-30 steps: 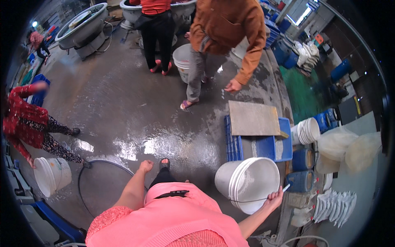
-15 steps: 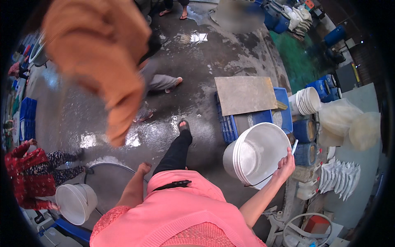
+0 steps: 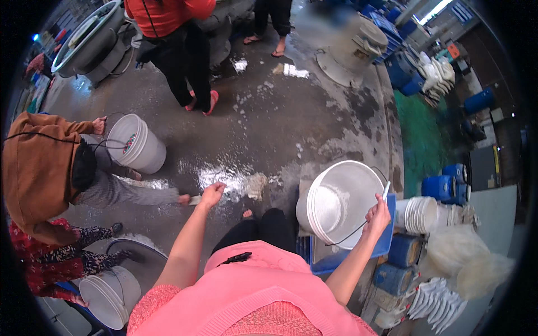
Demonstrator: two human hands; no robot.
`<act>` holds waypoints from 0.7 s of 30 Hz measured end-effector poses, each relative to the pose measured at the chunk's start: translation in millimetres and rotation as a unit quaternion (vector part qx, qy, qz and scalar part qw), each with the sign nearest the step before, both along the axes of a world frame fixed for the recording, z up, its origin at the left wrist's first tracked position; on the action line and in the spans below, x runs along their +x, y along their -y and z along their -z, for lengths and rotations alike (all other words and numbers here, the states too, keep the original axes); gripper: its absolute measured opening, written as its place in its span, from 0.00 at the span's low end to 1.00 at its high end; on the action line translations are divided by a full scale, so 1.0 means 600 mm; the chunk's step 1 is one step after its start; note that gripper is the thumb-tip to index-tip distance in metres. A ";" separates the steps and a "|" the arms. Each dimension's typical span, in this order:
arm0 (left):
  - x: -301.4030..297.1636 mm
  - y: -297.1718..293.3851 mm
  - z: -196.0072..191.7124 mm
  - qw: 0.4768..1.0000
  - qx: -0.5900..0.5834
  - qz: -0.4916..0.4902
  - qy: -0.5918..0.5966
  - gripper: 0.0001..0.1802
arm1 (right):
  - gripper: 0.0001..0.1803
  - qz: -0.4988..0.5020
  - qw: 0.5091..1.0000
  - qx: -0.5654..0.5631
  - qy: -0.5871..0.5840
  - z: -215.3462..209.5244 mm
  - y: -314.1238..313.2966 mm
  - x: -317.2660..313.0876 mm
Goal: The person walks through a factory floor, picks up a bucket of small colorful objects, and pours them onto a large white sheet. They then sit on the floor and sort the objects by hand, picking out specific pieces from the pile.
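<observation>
My right hand [image 3: 379, 214] is closed round the handle of a white plastic bucket [image 3: 342, 204], which hangs tilted at my right side. The bucket's mouth faces up towards me, and its pale inside shows no contents. Stretched out ahead, my left hand [image 3: 214, 195] hangs over the wet floor with its fingers curled together and nothing visible in them. Just beyond that hand, in the picture, is the foot of a person in a brown top [image 3: 42, 162].
The person in brown has a white bucket [image 3: 148, 148] with small coloured things inside. Behind, a person in red patterned clothes is beside another white bucket [image 3: 115, 297]. A person in a red top [image 3: 168, 17] stands ahead. A blue crate [image 3: 386, 235], stacked buckets [image 3: 420, 215] and blue drums [image 3: 403, 250] are at right.
The person in brown has moved from close in front of me to the left, and their bucket now shows. My left arm has swung forward. The bucket stays in my right hand.
</observation>
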State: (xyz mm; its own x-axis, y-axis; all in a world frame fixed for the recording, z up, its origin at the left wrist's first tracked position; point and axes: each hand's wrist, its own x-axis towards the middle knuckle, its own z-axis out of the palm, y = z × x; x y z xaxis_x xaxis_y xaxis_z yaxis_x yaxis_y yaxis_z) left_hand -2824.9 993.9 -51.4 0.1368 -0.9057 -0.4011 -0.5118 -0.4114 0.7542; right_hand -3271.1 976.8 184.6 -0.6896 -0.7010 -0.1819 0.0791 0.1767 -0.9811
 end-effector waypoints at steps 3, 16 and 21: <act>0.030 0.121 -0.037 0.998 -0.021 -0.058 -0.015 0.15 | 0.13 -0.062 0.998 0.025 -0.008 -0.006 0.181 0.035; 0.034 0.051 0.197 0.848 0.441 -0.292 0.046 0.18 | 0.15 -0.468 0.836 0.180 -0.222 0.316 1.076 0.263; 0.001 0.414 -0.063 0.899 0.371 -0.231 0.032 0.17 | 0.20 -0.591 0.686 0.183 -0.383 0.463 1.269 0.351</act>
